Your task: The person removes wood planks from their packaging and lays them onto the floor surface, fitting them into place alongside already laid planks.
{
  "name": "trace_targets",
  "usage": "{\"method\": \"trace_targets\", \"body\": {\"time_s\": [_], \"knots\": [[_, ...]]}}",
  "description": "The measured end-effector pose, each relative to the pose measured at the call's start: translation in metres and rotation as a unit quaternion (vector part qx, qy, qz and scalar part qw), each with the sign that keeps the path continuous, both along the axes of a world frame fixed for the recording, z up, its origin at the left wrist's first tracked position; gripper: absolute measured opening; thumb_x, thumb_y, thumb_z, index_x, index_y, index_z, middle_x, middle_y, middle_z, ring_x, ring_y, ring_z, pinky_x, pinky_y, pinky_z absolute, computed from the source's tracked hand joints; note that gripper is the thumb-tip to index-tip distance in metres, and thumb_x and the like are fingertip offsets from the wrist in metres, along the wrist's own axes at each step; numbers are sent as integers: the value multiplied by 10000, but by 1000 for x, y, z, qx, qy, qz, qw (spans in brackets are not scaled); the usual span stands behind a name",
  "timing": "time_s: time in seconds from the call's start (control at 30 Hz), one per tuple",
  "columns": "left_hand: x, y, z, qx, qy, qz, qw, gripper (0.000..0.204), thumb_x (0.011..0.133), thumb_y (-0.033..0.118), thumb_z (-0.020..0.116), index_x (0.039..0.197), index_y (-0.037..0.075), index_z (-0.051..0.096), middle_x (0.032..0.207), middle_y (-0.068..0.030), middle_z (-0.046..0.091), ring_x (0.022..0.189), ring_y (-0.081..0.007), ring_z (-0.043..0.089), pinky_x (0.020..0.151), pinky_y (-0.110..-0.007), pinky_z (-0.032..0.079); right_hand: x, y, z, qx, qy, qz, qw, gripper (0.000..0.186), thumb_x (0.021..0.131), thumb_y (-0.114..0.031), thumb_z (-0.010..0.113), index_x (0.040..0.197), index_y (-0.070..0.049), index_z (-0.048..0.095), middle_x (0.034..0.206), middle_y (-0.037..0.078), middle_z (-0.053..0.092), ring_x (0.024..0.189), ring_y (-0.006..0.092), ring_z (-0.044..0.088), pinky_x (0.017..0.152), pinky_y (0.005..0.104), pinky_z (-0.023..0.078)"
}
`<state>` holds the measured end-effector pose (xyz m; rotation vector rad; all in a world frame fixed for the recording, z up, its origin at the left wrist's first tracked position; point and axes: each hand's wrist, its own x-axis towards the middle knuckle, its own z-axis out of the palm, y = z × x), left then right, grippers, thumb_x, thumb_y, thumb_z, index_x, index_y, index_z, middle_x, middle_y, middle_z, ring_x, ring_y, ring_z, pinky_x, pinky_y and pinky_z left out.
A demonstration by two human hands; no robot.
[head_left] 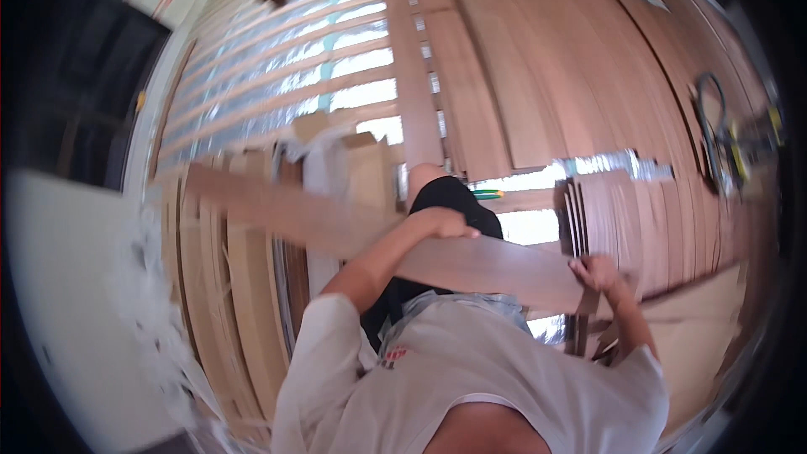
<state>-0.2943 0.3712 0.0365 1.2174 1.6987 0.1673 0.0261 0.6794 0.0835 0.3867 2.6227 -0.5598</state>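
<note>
A long brown floorboard (496, 273) lies slantwise across my lap, its left end reaching out over the cardboard boxes. My left hand (445, 223) is closed over the board's far edge near the middle. Around the right end of the same board, my right hand (597, 271) is gripped, thumb and fingers at the edge. Just beyond my knee a small green and orange tool (487, 194) rests by a gap in the floor; its kind is unclear. Close to my right hand stands a set of shorter boards (609, 214).
Ahead to the left, wooden battens run over silver foil (286, 76). Laid floorboards (555, 59) cover the far right. Long cardboard boxes (252, 303) and crumpled plastic wrap (326, 172) sit at left. A yellow-and-black tool (738, 155) with a cable lies at right.
</note>
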Motion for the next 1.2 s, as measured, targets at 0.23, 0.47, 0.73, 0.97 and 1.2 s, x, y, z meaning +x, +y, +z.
{"method": "trace_targets", "body": {"time_s": [0.23,0.47,0.73,0.97,1.2], "knots": [[8,106,26,-42,50,-100,993,784,811,701,551,1130,-4,679,1169,-195,658,1105,-374,605,943,-454,459,109,-66,-37,-43,73,-206,975,542,949,-472,500,736,9,629,582,230,529,538,395,554,541,462,423],[21,167,28,4,122,-196,973,820,777,771,521,1034,19,723,1061,-180,698,1008,-368,645,916,-442,477,120,-128,-9,-17,59,-352,934,609,940,-517,497,790,56,639,703,309,565,688,498,580,616,508,448],[46,218,-7,39,119,-255,959,765,734,749,580,923,27,747,949,-166,716,930,-348,662,861,-438,499,149,-160,-41,-26,74,-456,886,598,926,-494,524,724,56,643,603,263,538,553,378,552,578,473,443],[52,226,-8,89,120,-263,953,735,733,733,598,811,17,746,844,-167,713,855,-358,665,831,-443,508,146,-171,-39,-20,44,-477,878,595,937,-461,481,720,62,664,619,271,582,605,432,616,617,500,470],[49,214,-21,170,142,-213,952,573,797,589,617,817,30,740,884,-161,697,898,-348,644,856,-448,481,129,-169,-21,-132,76,-532,833,602,962,-417,531,627,80,592,497,74,496,500,141,470,483,388,386]]}}
